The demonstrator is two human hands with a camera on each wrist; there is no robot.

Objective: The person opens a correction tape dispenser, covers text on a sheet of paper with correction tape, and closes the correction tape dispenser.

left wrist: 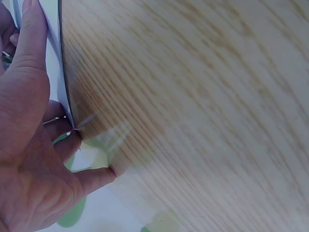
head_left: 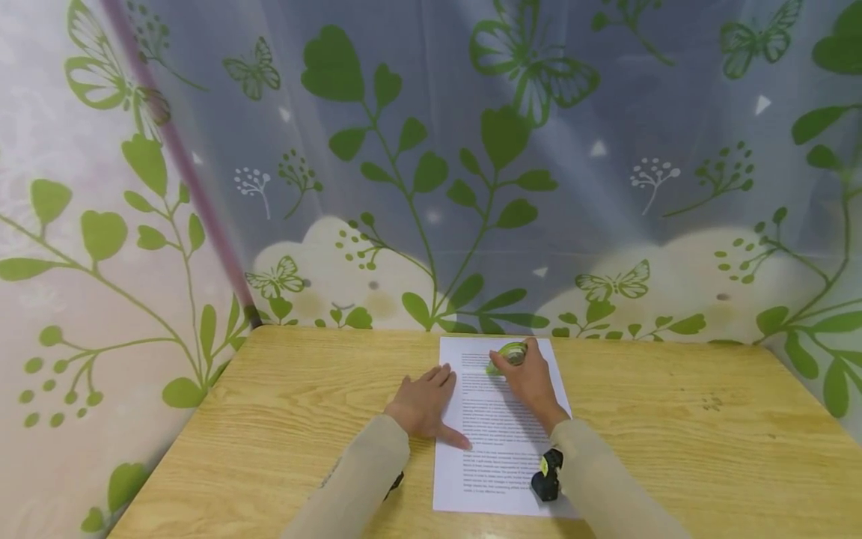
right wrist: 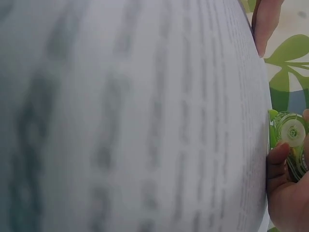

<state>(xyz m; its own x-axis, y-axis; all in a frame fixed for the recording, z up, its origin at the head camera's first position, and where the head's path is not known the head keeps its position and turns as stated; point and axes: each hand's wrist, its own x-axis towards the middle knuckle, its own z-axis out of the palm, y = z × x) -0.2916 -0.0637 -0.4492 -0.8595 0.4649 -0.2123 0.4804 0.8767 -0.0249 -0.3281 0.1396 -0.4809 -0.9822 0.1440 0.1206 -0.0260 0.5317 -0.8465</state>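
A sheet of printed paper (head_left: pixel 498 479) lies on the wooden table. Near its upper part my right hand (head_left: pixel 535 382) grips a green, see-through correction tape dispenser (head_left: pixel 515 352), its tip against the lines of text. In the right wrist view the dispenser (right wrist: pixel 292 131) shows a pale round reel between thumb and fingers. My left hand (head_left: pixel 423 403) rests with fingers spread on the paper's left edge, thumb across the print. Seen from the left wrist, the left hand (left wrist: pixel 34 145) has its fingertips on the table and along the sheet's edge.
The light wooden table (head_left: pixel 303 419) runs out to both sides of the paper. Behind it and on the left hangs a curtain (head_left: pixel 431 187) printed with green leaves and butterflies. A small black device (head_left: pixel 548 475) is strapped at the right wrist.
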